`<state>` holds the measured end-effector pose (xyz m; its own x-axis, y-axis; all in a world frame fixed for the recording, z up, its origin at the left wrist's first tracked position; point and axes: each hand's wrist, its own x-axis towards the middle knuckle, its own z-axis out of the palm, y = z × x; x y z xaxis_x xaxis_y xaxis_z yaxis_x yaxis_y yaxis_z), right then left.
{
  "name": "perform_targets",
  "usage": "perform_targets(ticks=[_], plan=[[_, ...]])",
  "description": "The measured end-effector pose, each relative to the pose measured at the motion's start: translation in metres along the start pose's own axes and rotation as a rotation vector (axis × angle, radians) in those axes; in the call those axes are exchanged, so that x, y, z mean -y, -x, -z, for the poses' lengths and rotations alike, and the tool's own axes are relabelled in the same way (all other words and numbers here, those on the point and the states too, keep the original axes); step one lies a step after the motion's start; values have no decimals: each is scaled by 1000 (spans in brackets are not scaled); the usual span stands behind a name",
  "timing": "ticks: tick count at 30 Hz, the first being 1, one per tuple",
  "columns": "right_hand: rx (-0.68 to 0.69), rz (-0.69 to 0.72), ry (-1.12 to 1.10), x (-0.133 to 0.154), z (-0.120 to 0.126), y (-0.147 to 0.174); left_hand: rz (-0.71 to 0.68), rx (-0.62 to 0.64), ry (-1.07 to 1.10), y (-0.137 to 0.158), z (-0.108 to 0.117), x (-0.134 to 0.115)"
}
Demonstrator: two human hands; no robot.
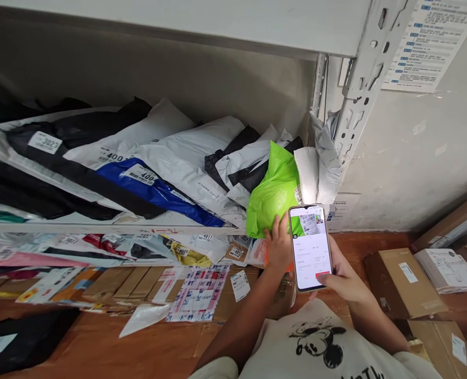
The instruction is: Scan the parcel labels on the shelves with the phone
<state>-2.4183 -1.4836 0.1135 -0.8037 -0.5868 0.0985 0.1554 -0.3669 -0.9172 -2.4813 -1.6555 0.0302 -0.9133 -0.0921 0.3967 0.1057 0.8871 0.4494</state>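
My right hand (341, 276) is closed round a smartphone (309, 258), thumb over the red button near the bottom of its screen. Part of a parcel label on green shows at the top of that screen. Left of the phone, my left hand (278, 247) rests against the lower part of a bright green plastic mailer bag (275, 189). Its visible fingers are spread on the bag, while the phone partly covers this hand. The bag sits at the right end of the shelf, bulging over the edge, and its white label is partly in view.
White, black and blue mailer bags (158, 184) lean along the metal shelf (233, 230). More parcels fill the lower levels. A perforated upright (354, 116) stands at the right. Cardboard boxes (403, 281) and a black parcel (28, 337) lie on the floor.
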Motion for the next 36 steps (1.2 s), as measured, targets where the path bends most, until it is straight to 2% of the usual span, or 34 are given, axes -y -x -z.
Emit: perform_targets(ticks=[2,5,7,11,14,16,18,20,22,25,27,32,36], plan=[[1,-1,-55,-1,3,1,-15,4,-106,-2,17,8],[-46,32,-184,-2,11,4,-124,57,-193,-15,36,16],[-126,47,-218,-2,19,10,-224,100,-205,-28,43,18],[-283,108,-202,1,43,29,-404,107,-209,-59,50,19],[-374,157,-172,-1,58,42,-488,143,-147,-87,57,15],[-461,196,-158,-5,62,47,-452,132,-38,-108,66,4],[-541,233,-155,-10,61,50,-290,42,110,-129,77,-14],[-547,223,-155,-13,58,52,-119,-74,186,-147,87,-36],[-508,194,-160,-15,54,53,-103,-120,136,-159,93,-54],[-440,171,-158,-16,52,55,-240,-77,-33,-160,91,-58],[-424,177,-140,-17,53,55,-231,-70,-90,-150,85,-45],[-440,185,-119,-24,51,57,-126,-202,32,-118,72,-3],[-485,194,-230,-28,36,50,-127,-262,130,-107,72,1]])
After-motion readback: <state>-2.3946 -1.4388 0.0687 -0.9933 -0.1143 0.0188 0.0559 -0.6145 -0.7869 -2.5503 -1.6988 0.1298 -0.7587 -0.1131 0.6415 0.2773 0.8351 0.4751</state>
